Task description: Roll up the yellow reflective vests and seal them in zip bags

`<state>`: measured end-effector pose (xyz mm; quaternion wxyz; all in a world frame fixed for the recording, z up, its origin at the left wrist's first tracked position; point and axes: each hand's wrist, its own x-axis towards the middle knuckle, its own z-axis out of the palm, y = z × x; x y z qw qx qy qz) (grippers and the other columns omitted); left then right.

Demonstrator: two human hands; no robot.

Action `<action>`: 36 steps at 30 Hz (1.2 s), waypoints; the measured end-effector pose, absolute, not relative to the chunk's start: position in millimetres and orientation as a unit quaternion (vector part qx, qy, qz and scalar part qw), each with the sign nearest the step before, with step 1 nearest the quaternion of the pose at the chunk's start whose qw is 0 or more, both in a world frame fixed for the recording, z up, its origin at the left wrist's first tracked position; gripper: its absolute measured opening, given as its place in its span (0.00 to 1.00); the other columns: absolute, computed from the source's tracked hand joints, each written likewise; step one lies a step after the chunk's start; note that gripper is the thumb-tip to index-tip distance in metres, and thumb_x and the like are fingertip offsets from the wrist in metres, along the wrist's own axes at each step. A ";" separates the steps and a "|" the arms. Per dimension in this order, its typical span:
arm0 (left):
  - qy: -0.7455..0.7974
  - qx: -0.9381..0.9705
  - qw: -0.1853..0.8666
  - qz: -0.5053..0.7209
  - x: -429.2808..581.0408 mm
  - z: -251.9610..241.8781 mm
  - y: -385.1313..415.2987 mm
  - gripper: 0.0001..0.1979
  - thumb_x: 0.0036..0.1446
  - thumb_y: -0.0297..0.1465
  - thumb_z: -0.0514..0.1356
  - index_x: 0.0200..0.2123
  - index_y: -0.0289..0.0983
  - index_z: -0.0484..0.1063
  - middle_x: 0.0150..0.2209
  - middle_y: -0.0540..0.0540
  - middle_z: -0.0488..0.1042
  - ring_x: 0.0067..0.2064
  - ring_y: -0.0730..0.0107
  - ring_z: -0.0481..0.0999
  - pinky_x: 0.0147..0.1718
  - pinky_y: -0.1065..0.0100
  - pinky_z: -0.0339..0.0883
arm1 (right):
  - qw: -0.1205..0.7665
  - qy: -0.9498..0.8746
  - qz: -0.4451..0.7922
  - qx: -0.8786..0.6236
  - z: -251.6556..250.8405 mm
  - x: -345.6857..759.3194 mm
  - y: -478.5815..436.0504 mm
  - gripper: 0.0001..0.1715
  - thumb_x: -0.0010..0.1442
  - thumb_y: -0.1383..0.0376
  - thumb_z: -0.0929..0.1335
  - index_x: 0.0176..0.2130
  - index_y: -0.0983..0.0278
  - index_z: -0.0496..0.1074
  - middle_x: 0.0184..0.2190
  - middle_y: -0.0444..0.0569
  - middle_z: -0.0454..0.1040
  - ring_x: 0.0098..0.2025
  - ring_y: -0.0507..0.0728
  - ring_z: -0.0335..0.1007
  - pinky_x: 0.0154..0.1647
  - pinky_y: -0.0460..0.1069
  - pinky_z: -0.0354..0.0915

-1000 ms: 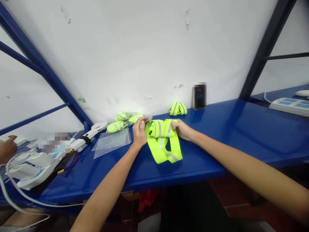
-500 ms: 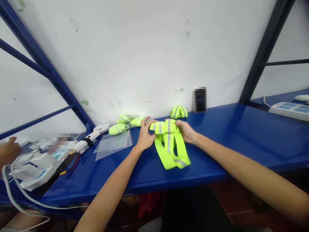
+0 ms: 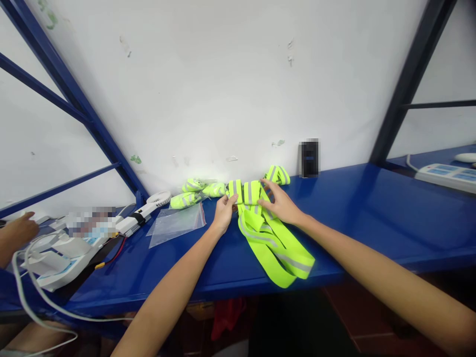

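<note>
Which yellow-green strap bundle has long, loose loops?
The bundle between the left hand and right hand; its loops spread toward the viewer, while the others are compact.

the strap (image 3: 267, 255) is fluorescent yellow-green with a silver-grey stripe (image 3: 297, 263) running lengthwise; the small bundle (image 3: 277, 175) wears the same colours. the worktop (image 3: 372, 213) is glossy blue, the wall (image 3: 208, 89) white with green patches (image 3: 136, 159), the fan (image 3: 159, 198) white, the connector (image 3: 99, 266) yellow.

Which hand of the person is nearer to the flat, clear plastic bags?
Left. The left hand holds the neon reflective strap, just right of the flat plastic bags; the right hand is farther right, at the strap's other side.
</note>
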<state>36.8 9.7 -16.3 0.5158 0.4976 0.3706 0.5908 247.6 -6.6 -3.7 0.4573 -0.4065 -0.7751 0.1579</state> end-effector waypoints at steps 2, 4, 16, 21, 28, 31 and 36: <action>0.368 0.490 0.538 0.579 37.3 -16.8 8.6 0.22 0.46 0.44 0.68 0.39 0.32 0.75 0.35 0.43 0.80 0.32 0.65 0.78 0.33 0.67 0.70 | 0.451 -0.797 0.155 -0.370 -3.1 247.7 -8.7 0.49 0.55 0.60 0.70 0.68 0.60 0.47 0.60 0.59 0.58 0.58 0.66 0.61 0.55 0.60 0.63; 0.363 0.490 0.558 0.563 37.8 -17.4 8.3 0.23 0.47 0.45 0.67 0.38 0.31 0.76 0.34 0.42 0.80 0.31 0.65 0.78 0.33 0.66 0.70 | 0.424 -0.832 0.149 -0.326 -3.4 247.6 -10.3 0.52 0.52 0.65 0.70 0.69 0.57 0.45 0.64 0.57 0.53 0.63 0.67 0.55 0.59 0.60 0.60; 0.327 0.812 0.295 0.382 29.2 -15.0 -0.4 0.29 0.61 0.54 0.47 0.30 0.34 0.72 0.31 0.45 0.73 0.34 0.66 0.70 0.35 0.67 0.62 | 0.540 -0.662 0.338 -0.395 -4.3 245.6 -1.3 0.21 0.60 0.50 0.66 0.40 0.64 0.75 0.34 0.51 0.78 0.35 0.62 0.73 0.40 0.56 0.69; 0.350 0.842 0.173 0.372 26.7 -10.0 0.5 0.22 0.64 0.45 0.50 0.26 0.35 0.68 0.26 0.50 0.68 0.30 0.71 0.66 0.32 0.69 0.58 | 0.615 -0.500 0.476 -0.381 -2.8 243.4 3.8 0.22 0.53 0.56 0.72 0.47 0.59 0.74 0.39 0.46 0.79 0.40 0.59 0.75 0.43 0.51 0.69; 0.363 0.772 0.216 0.475 21.2 -11.9 8.3 0.11 0.60 0.38 0.58 0.35 0.36 0.72 0.35 0.46 0.75 0.36 0.68 0.73 0.38 0.68 0.66 | 0.602 -0.417 0.598 -0.326 0.1 239.8 1.1 0.17 0.50 0.60 0.73 0.41 0.60 0.74 0.35 0.43 0.78 0.38 0.55 0.74 0.39 0.48 0.69; 0.363 0.762 0.213 0.492 20.3 -11.8 8.7 0.09 0.58 0.36 0.59 0.34 0.37 0.74 0.36 0.45 0.75 0.38 0.66 0.73 0.38 0.67 0.66 | 0.588 -0.438 0.607 -0.307 -2.7 239.1 2.5 0.15 0.51 0.59 0.73 0.40 0.61 0.74 0.35 0.43 0.77 0.39 0.56 0.74 0.42 0.48 0.69; 0.350 0.751 0.199 0.523 20.8 -7.1 4.6 0.06 0.55 0.33 0.61 0.31 0.38 0.76 0.34 0.45 0.75 0.36 0.66 0.73 0.36 0.67 0.66 | 0.566 -0.481 0.589 -0.320 -5.1 239.4 3.3 0.15 0.54 0.56 0.70 0.40 0.61 0.73 0.38 0.46 0.77 0.41 0.58 0.74 0.45 0.52 0.69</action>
